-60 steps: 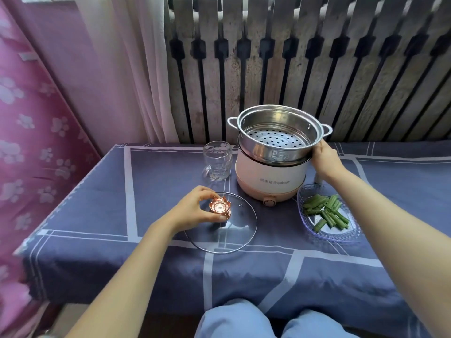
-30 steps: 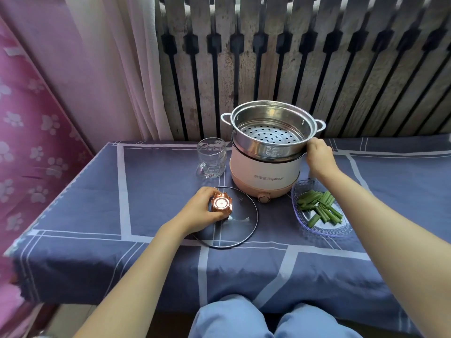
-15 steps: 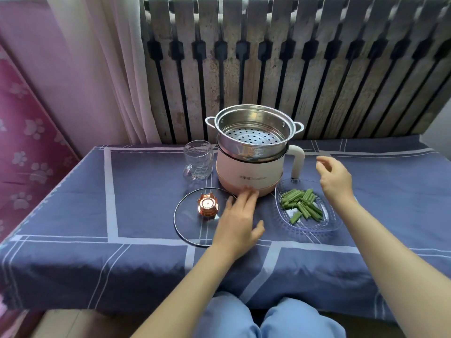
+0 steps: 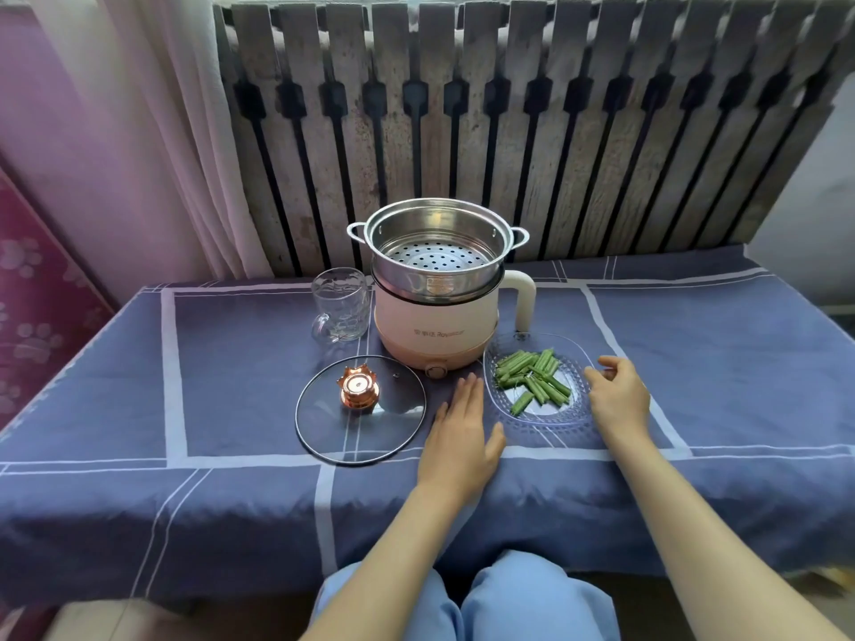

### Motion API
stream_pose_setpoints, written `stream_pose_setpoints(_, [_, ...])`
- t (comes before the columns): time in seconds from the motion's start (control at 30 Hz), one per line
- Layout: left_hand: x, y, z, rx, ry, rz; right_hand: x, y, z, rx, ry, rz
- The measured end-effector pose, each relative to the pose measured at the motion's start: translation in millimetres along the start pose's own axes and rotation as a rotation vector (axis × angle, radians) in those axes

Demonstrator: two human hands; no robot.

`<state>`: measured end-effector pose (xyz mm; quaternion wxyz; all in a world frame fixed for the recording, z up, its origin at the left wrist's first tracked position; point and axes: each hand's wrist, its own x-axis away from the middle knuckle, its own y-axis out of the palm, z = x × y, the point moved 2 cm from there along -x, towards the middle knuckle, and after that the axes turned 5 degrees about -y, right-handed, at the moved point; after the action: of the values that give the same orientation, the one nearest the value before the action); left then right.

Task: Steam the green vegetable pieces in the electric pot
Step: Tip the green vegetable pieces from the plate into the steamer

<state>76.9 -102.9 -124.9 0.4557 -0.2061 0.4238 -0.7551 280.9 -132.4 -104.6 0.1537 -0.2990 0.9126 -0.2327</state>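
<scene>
Two hands of mine lie low over the blue tablecloth (image 4: pixel 694 363). Farthest left stands a glass mug (image 4: pixel 341 311), and in front of it the glass lid (image 4: pixel 361 409) lies flat with its copper knob up. Behind, the electric pot (image 4: pixel 437 335) carries the bare steel steamer basket (image 4: pixel 439 252). My left hand (image 4: pixel 460 437) rests flat, fingers straight, between lid and clear dish (image 4: pixel 539 381). Green vegetable pieces (image 4: pixel 532 379) sit in that dish. My right hand (image 4: pixel 617 400) curls loosely at its right rim, perhaps touching it.
</scene>
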Motion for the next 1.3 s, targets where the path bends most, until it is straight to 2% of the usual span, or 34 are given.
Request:
stream_pose_setpoints(0.1, [1,1,2,-0.064,-0.004,-0.013,6,-3,5,0.025,0.045,0.036])
stream_pose_setpoints(0.23, [2,1,3,-0.072,-0.011,-0.02,8,-6,6,0.087,0.028,-0.013])
stream_pose_setpoints(0.37, [1,1,2,-0.064,-0.018,-0.023,12,-10,5,0.004,0.08,-0.05])
stream_pose_setpoints(0.63, [-1,1,3,-0.098,-0.016,-0.005,6,-39,-13,-0.146,0.075,0.053])
stream_pose_setpoints(0.73, [0,0,4,-0.046,-0.034,0.021,-2,-52,-32,-0.232,0.038,0.091])
stream_pose_setpoints(0.83, [1,-3,2,0.136,-0.087,0.065,-9,-63,-52,-0.294,0.016,0.103])
stream_pose_setpoints(0.9, [2,-8,0,0.336,-0.117,0.124,-12,-67,-65,-0.315,0.007,0.103])
stream_pose_setpoints(1.1, [-4,-45,-6,0.779,-0.3,0.55,-20,-69,-101,-0.365,-0.025,0.085])
stream_pose_setpoints(1.3, [-33,-96,-9,0.85,-0.383,0.734,-20,-55,-131,-0.378,-0.078,0.047])
